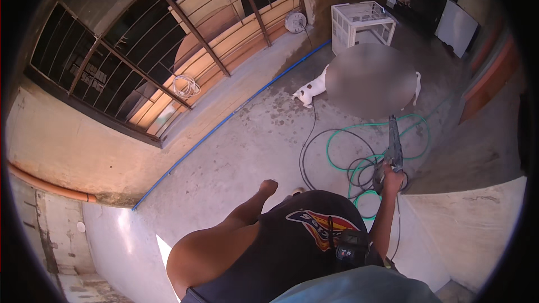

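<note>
My right hand (393,180) is wrapped round the grip of a dark pressure washer gun (395,148). Its barrel points away from me, over the coiled hoses. My left hand (269,186) hangs in front of my body, curled into a fist, and nothing shows in it. Below and around the gun, a green hose (337,160) and a black hose (307,157) lie in loops on the concrete floor. Beyond them a white dog with brown spots (314,88) has its head low to the wet-spotted floor. A blurred patch hides the area beside it.
A white open-framed stand (365,22) is at the back. A blue pipe (224,120) runs along the base of the left wall, under a barred window (185,28). Coiled white cable (186,86) hangs there. On the right, a pale ledge (477,213) borders the floor; a white panel (457,27) leans behind.
</note>
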### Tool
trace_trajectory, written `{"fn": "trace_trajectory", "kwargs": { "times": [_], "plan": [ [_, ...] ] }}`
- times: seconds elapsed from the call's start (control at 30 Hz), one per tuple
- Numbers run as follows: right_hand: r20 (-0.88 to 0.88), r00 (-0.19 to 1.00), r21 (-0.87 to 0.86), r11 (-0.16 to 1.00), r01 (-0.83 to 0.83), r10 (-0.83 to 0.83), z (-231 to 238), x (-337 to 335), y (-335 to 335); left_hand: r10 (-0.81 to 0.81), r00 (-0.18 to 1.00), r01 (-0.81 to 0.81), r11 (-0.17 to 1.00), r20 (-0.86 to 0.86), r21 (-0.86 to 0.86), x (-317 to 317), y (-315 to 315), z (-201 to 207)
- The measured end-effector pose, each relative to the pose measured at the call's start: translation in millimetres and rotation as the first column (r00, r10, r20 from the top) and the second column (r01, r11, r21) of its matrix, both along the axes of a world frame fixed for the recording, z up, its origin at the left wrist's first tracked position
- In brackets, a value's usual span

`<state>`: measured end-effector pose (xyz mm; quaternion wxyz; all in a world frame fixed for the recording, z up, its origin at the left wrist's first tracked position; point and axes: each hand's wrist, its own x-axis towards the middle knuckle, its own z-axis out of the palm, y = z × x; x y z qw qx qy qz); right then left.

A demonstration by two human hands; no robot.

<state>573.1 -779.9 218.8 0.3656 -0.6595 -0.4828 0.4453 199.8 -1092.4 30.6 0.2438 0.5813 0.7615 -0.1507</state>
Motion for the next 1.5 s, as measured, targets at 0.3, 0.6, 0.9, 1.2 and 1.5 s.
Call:
{"fn": "trace_trajectory", "kwargs": {
  "times": [0.3, 0.6, 0.9, 1.2, 1.5],
  "plan": [
    [0.003, 0.998, 0.061, 0.996, -0.058, 0.058, 25.5, -16.0, -6.6, 0.472, 0.690, -0.597, 0.800, 0.548, 0.063, -37.0, -38.1, -58.2],
    [-0.111, 0.986, -0.005, 0.992, -0.129, 0.128, 3.9, -5.8, -20.8, 0.477, 0.671, -0.622, 0.779, 0.568, 0.081, -25.1, -25.0, -54.0],
    [-0.018, 0.991, -0.056, 0.990, -0.131, 0.130, -1.5, -10.8, -25.9, 0.427, 0.664, -0.636, 0.754, 0.614, 0.163, -16.8, -27.2, -48.8],
    [0.002, 0.993, -0.066, 0.990, -0.121, 0.122, -10.4, -9.9, -31.8, 0.620, 0.538, -0.737, 0.675, 0.571, -0.037, -5.8, -22.4, -37.6],
    [-0.029, 0.993, -0.160, 0.980, -0.116, 0.113, -5.8, -22.5, -39.5, 0.605, 0.547, -0.754, 0.656, 0.579, 0.027, -14.0, -39.0, -46.9]
  ]
}}
